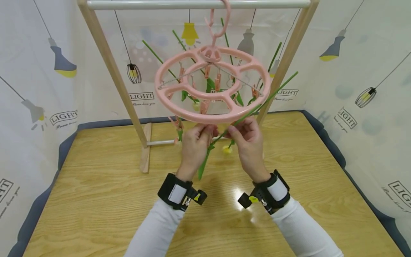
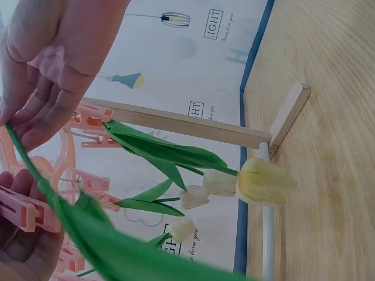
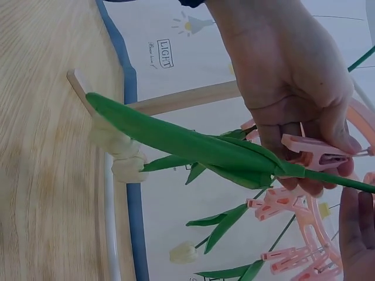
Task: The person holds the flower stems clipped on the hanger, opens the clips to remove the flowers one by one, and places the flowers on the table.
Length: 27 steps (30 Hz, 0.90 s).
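My left hand [image 1: 194, 148] holds a pink clothespin [image 3: 316, 151] between thumb and fingers, below the front rim of a pink round hanging rack [image 1: 205, 118]. With fingertips, my right hand [image 1: 252, 151] pinches the green stem [image 1: 276, 92] of an artificial tulip, which slants down to the left. Its broad green leaf [image 3: 176, 140] lies just beside the held clothespin; whether the stem is between its jaws I cannot tell. The blossom of this tulip is not clearly seen. Other tulips hang head down from the rack's clothespins, among them a pale yellow one [image 2: 266, 181].
The rack hangs by its pink hook [image 1: 228, 18] from a white bar [image 1: 144, 4] on a wooden frame [image 1: 112, 71]. A lower white rod [image 1: 160, 142] joins the frame's feet on the wooden table [image 1: 106, 210]. A printed curtain [image 1: 359, 71] surrounds the table.
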Available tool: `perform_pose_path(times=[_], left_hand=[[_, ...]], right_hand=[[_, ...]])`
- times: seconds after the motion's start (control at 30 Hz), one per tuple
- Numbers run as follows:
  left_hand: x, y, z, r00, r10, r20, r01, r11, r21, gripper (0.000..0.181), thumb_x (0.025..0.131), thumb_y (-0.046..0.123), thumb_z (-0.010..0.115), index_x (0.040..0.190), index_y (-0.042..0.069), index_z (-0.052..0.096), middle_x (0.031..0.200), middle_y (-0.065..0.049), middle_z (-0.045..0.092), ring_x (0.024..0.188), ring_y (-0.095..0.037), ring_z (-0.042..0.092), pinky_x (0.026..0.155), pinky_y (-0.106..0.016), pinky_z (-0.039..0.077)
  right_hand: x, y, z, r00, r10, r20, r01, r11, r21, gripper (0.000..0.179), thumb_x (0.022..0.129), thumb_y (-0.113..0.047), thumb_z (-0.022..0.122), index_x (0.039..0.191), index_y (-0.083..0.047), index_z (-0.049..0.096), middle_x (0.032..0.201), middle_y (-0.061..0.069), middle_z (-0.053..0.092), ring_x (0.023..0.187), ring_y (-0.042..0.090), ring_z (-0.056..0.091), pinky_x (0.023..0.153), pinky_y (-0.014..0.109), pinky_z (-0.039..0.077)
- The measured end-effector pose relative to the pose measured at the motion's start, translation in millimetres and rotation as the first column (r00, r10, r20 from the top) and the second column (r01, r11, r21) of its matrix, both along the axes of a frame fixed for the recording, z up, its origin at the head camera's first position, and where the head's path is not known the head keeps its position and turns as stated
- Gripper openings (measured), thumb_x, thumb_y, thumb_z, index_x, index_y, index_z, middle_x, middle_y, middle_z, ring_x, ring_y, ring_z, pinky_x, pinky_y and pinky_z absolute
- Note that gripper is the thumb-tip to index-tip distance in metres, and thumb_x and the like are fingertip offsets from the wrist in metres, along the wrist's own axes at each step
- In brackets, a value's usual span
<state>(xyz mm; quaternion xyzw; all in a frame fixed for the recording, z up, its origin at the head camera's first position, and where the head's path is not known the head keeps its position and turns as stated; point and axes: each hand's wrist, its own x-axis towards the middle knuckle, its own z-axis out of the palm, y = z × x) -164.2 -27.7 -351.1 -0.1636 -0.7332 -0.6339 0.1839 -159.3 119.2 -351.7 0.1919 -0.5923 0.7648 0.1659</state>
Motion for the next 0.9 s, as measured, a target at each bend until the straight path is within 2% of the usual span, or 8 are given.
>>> perform_pose_path(times=[0.13,0.27,0.37,0.47,0.6,0.7,0.9], left_hand=[[-0.4,-1.6,-0.6,1.0,-0.005,-0.011,0.005,1.0,0.008,0.024,0.102,0.011,0.051,0.095,-0.005,0.068,0.074,-0.019,0.065,0.058,-0.023,0.054,0.058,-0.018,0.046],[-0.3,-3.9,-0.2,0.999,-0.022,0.034,0.023,0.999,-0.03,0.025,0.104,0.012,0.047,0.1,-0.005,0.064,0.077,-0.02,0.064,0.068,-0.026,0.06,0.063,-0.021,0.051],[0.8,-6.3,0.3,0.995,-0.047,0.091,0.052,0.997,-0.052,0.025,0.106,0.015,0.043,0.111,-0.002,0.06,0.09,-0.019,0.067,0.079,-0.026,0.065,0.068,-0.027,0.054],[2.0,-8.8,0.4,0.99,-0.076,0.118,0.083,0.995,-0.055,0.026,0.107,0.016,0.042,0.12,-0.001,0.057,0.101,-0.019,0.067,0.088,-0.026,0.067,0.075,-0.034,0.057],[2.6,-12.5,0.6,0.988,-0.106,0.114,0.113,0.992,-0.058,0.028,0.107,0.014,0.042,0.127,0.0,0.054,0.105,-0.018,0.066,0.09,-0.027,0.066,0.076,-0.037,0.056],[2.6,-14.4,0.5,0.988,-0.113,0.107,0.12,0.991,-0.066,0.029,0.106,0.013,0.042,0.129,0.001,0.053,0.104,-0.017,0.065,0.089,-0.026,0.065,0.075,-0.036,0.056],[1.5,-16.7,-0.1,0.99,-0.121,0.078,0.126,0.99,-0.066,0.027,0.106,0.013,0.042,0.126,0.0,0.054,0.103,-0.02,0.065,0.088,-0.028,0.065,0.074,-0.033,0.057]], right_hand=[[0.1,5.0,-0.9,1.0,-0.017,0.001,0.017,1.0,0.001,0.02,0.095,-0.002,0.062,0.107,-0.014,0.053,0.097,-0.001,0.06,0.082,0.009,0.062,0.076,0.023,0.058],[0.2,10.3,-0.9,0.999,-0.033,0.006,0.033,0.999,0.014,0.018,0.095,-0.005,0.063,0.107,-0.014,0.053,0.097,-0.001,0.059,0.083,0.008,0.062,0.076,0.021,0.057],[0.2,14.2,-1.0,0.999,-0.049,0.012,0.049,0.998,0.045,0.017,0.096,-0.009,0.063,0.108,-0.014,0.053,0.097,-0.001,0.057,0.084,0.008,0.06,0.076,0.019,0.056],[0.6,17.6,-0.9,0.997,-0.068,0.022,0.066,0.995,0.071,0.016,0.096,-0.011,0.063,0.109,-0.013,0.054,0.097,-0.002,0.056,0.084,0.008,0.059,0.075,0.019,0.055],[0.7,21.4,-0.6,0.996,-0.076,0.036,0.072,0.993,0.094,0.012,0.098,-0.005,0.059,0.11,-0.004,0.056,0.097,-0.001,0.058,0.083,0.01,0.06,0.075,0.02,0.056],[0.6,25.4,-1.5,0.997,-0.066,0.039,0.061,0.992,0.106,0.014,0.099,-0.001,0.054,0.112,-0.005,0.055,0.099,-0.002,0.059,0.086,0.012,0.06,0.075,0.02,0.056],[-2.1,38.5,-4.3,0.999,-0.034,-0.034,0.039,0.988,0.148,0.02,0.105,-0.007,0.042,0.125,-0.007,0.042,0.103,0.004,0.056,0.092,0.017,0.06,0.076,0.025,0.059]])
